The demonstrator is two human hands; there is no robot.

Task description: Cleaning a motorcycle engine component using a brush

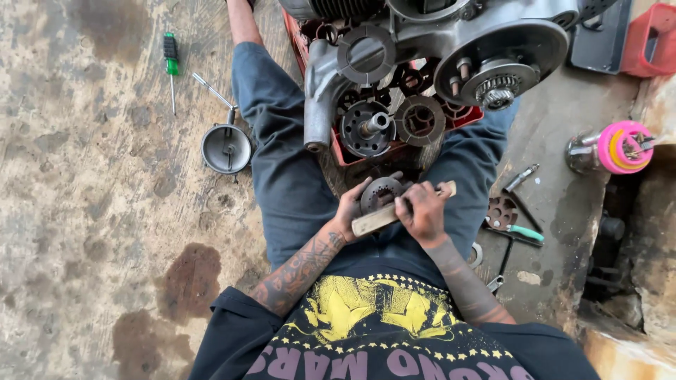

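Both hands grip: left (350, 209) a round metal part (380, 193), right (422, 211) a wooden stick (373, 219).

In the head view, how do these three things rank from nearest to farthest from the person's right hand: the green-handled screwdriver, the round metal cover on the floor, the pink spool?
From the right hand:
1. Round metal cover, on the floor beyond the left leg.
2. Pink spool, far on the right side, by the wall; only slightly farther than the cover.
3. Green-handled screwdriver, far on the left side, plainly the farthest.

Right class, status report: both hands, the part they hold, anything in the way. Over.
Left hand cradles round metal gear part. Right hand grips wooden stick across it. Engine casing just ahead, not touching.
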